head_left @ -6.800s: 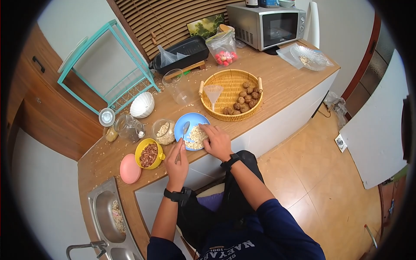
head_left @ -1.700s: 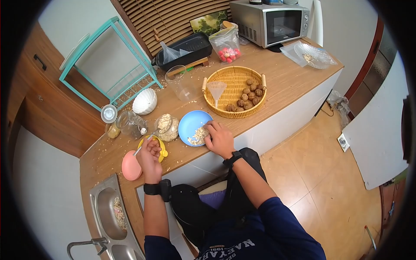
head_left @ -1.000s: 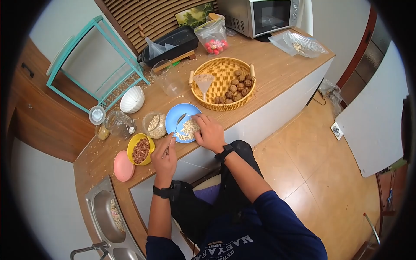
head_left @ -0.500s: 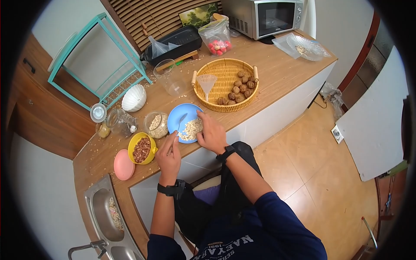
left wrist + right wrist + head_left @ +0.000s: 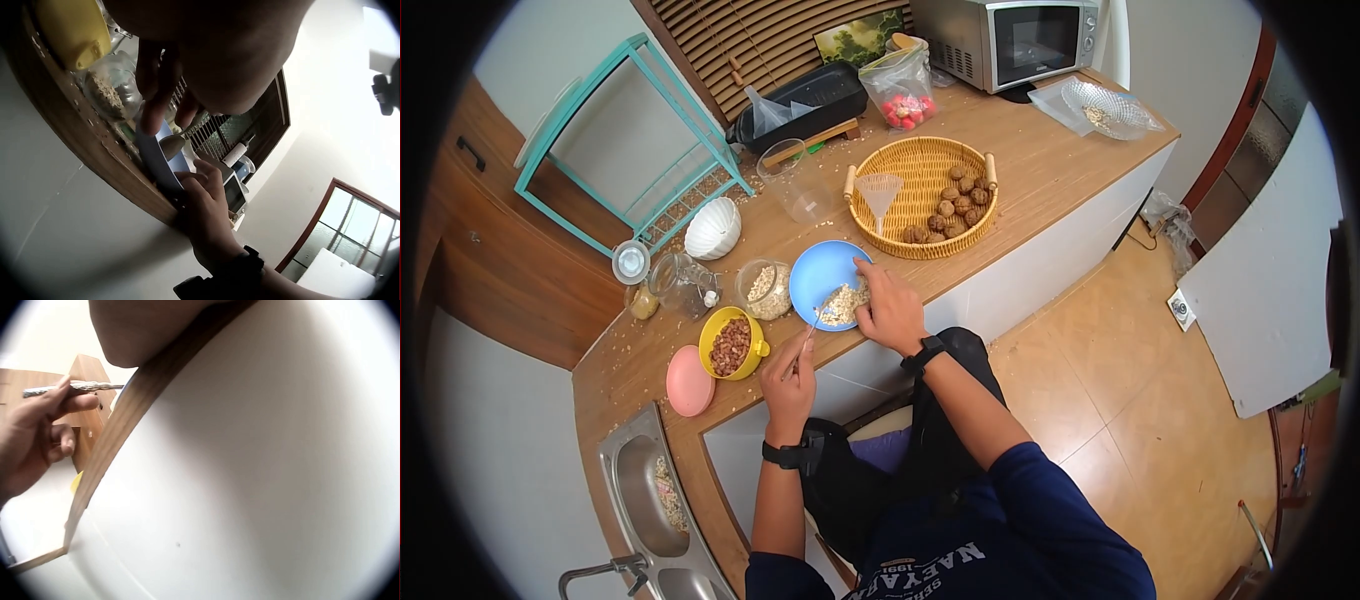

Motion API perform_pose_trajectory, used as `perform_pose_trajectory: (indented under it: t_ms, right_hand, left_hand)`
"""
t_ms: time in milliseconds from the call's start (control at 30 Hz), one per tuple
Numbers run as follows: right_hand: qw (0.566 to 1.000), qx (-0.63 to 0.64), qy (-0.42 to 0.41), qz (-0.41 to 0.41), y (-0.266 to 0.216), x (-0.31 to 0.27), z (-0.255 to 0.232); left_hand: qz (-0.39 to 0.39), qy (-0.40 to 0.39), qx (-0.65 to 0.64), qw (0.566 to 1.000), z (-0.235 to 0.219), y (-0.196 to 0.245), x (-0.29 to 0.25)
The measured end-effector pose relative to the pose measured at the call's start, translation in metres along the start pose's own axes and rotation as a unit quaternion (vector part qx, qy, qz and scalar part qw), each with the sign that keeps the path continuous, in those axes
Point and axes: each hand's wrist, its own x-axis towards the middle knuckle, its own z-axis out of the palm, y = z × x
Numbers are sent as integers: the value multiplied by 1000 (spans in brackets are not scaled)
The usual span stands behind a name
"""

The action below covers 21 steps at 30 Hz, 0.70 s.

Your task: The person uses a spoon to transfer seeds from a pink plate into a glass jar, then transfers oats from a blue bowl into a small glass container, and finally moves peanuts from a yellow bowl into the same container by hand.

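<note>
A blue plate [image 5: 818,268] holds a heap of pale flakes [image 5: 838,306] near its front edge. My left hand [image 5: 789,385] pinches the handle of a metal spoon [image 5: 94,386], whose bowl [image 5: 172,146] is at the flakes. At the plate's right side my right hand [image 5: 892,312] rests with fingers on the rim and flakes. Left of the plate stands a glass jar [image 5: 764,290] of flakes. A yellow bowl [image 5: 732,342] of brown nuts is beyond the left hand.
A wicker basket [image 5: 920,160] holds walnuts and a funnel. Near the sink [image 5: 640,480] lies a pink plate [image 5: 690,381]. A white bowl [image 5: 713,228], empty glass jar [image 5: 683,284], clear cup [image 5: 797,190] and teal rack [image 5: 590,225] stand behind.
The spoon's bowl has moved from the plate's middle toward the front, into the flakes, as my left hand drew back slightly. My right hand has stayed at the plate's right side.
</note>
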Motion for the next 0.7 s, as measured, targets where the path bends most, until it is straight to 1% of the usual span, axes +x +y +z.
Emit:
perform_pose_trajectory:
  t_ms: [67, 100, 167, 200, 267, 300, 367, 400, 467, 500, 567, 600, 667, 700]
  right_hand:
    - [1000, -7, -3, 3, -1, -1, 0]
    - [1000, -2, 3, 1, -1, -1, 1]
    - [1000, 2, 9, -1, -1, 0, -1]
    - [1000, 2, -5, 3, 0, 0, -2]
    - [1000, 3, -19, 7, -2, 0, -1]
    - [1000, 5, -19, 5, -2, 1, -1]
    - [1000, 4, -19, 4, -1, 0, -2]
    - [1000, 4, -16, 3, -1, 0, -2]
    - [1000, 4, -13, 1, -2, 1, -2]
    - [1000, -4, -3, -4, -2, 1, -3]
    - [1000, -10, 6, -11, -4, 1, -3]
    - [1000, -7, 0, -4, -4, 2, -3]
    - [1000, -5, -5, 6, -3, 1, -3]
    - [1000, -4, -2, 2, -2, 1, -2]
  left_hand:
    - [-8, 12, -59, 998, -4, 5, 0]
    - [-8, 11, -58, 998, -4, 1, 0]
    - [-4, 63, -46, 997, -3, -9, 2]
    - [-3, 64, -46, 997, -3, -9, 2]
    - [25, 12, 2, 1000, -4, -7, 1]
    - [25, 12, 2, 1000, -3, -5, 0]
    - [13, -22, -31, 999, -1, 1, 0]
    - [12, -22, -32, 999, 2, 0, 1]
    - [-2, 49, -78, 996, 7, -4, 4]
    - [-2, 50, -78, 996, 8, -5, 6]
    - [24, 41, -31, 998, 9, -7, 10]
    - [24, 42, -31, 998, 9, -7, 9]
    - [27, -39, -46, 998, 9, -3, 7]
    - [27, -41, -46, 998, 9, -1, 6]
